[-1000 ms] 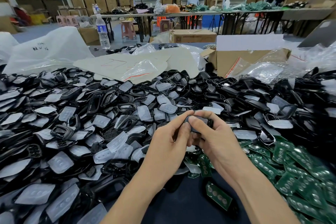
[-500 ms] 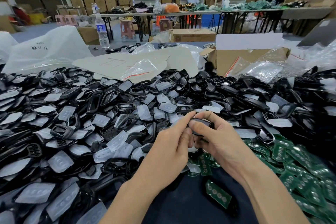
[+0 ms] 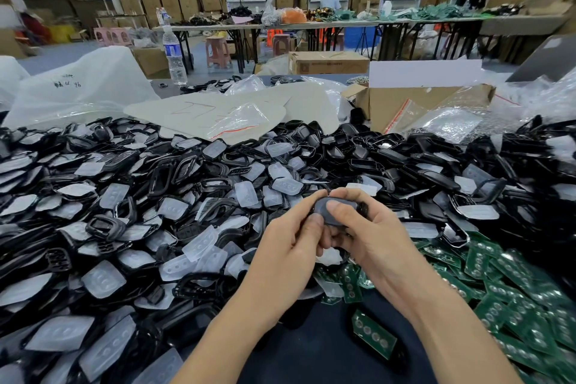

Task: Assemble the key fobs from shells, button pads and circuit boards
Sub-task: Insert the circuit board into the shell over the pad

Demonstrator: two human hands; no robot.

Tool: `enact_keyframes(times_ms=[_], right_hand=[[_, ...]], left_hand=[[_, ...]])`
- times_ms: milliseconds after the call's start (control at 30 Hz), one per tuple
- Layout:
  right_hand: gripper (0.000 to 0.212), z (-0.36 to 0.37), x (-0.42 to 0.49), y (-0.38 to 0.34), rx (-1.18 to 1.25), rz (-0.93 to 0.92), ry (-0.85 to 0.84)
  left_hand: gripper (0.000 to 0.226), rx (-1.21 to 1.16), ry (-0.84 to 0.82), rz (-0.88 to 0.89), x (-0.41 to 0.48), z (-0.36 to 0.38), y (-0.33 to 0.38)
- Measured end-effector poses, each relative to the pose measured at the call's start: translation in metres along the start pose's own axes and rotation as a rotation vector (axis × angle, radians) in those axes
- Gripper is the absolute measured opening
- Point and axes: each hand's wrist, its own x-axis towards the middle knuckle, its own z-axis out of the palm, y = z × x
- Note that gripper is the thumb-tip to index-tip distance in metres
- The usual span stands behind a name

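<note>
Black fob (image 3: 331, 212) sits pinched between both hands, just above the piled shells (image 3: 162, 179). The left hand (image 3: 288, 248) curls its fingers round the fob's left end, thumb against the edge; the right hand (image 3: 372, 237) wraps the right end, thumb pressed flat on top. Clear pads (image 3: 103, 282) lie mixed among the shells to the left; green boards (image 3: 511, 271) spread over the table (image 3: 311, 352) at right.
</note>
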Motion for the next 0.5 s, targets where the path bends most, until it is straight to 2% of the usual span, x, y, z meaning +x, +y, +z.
enact_keyframes(times_ms=[267,433,500], right_hand=[[0.007,0.0003,-0.0003,0.0028,0.015,-0.027,-0.001],[0.032,0.0007,-0.0013,0.0020,0.035,-0.033,-0.027],[0.035,0.0010,-0.0005,0.0024,0.051,-0.039,-0.028]], left_hand=[[0.031,-0.114,0.050,0.015,0.0000,0.0038,0.0018],[0.038,-0.176,0.096,0.005,0.0019,0.0019,0.0015],[0.038,-0.188,0.111,0.004,0.0024,0.0009,0.0023]])
